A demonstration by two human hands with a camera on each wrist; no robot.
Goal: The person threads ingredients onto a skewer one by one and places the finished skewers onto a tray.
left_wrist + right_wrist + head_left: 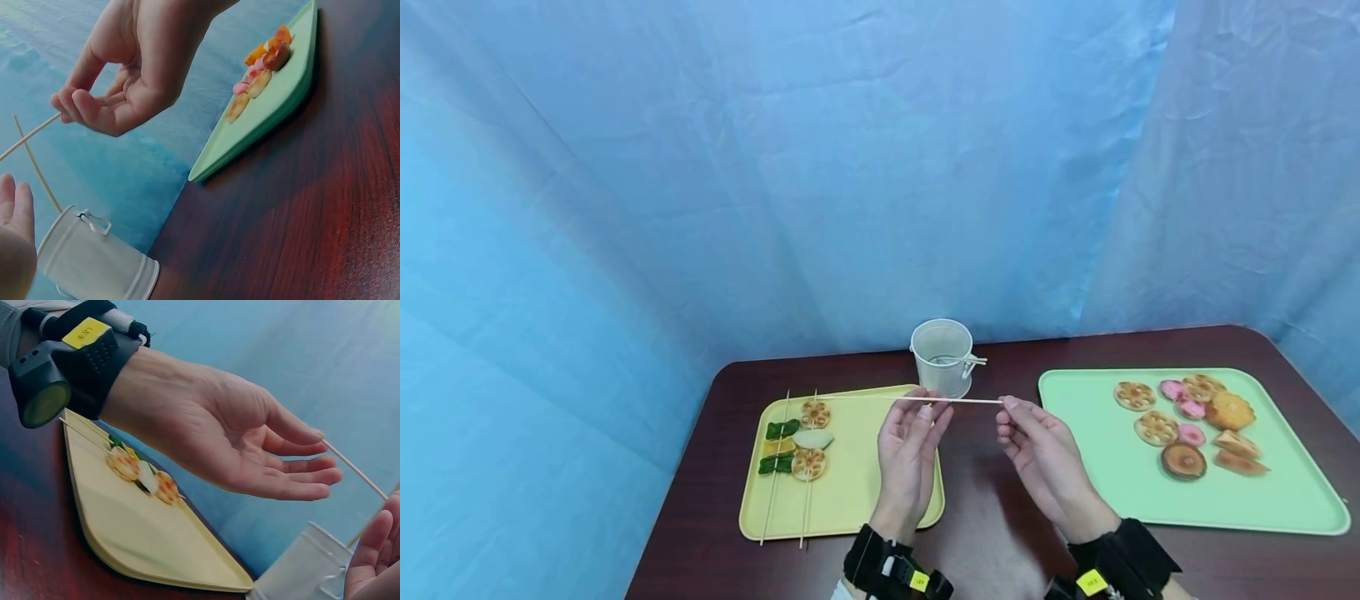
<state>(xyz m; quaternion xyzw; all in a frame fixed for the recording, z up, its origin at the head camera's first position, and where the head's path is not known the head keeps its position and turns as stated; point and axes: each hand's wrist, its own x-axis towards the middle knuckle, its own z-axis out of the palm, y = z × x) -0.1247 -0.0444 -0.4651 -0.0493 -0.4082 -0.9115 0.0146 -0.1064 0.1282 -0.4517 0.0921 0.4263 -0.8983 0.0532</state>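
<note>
A thin wooden skewer [973,401] runs level between the two hands, over the table's middle. My right hand [1048,458] pinches one end of it between thumb and fingertips. My left hand [906,467], palm up, pinches it further along with thumb and fingers, and the far part extends left over the yellow tray [865,500]. On that tray lie two loaded skewers: one holds green pieces [782,429] around a yellow piece [778,447], the other lotus root slices [809,465] around a white piece [812,439].
Behind the hands stands a small white bucket [942,333] with skewers leaning in it. A green tray [1210,508] at the right carries lotus root slices [1135,396], pink pieces [1191,434], a mushroom [1183,460] and brown pieces. Blue cloth [880,183] hangs behind the dark table [692,533].
</note>
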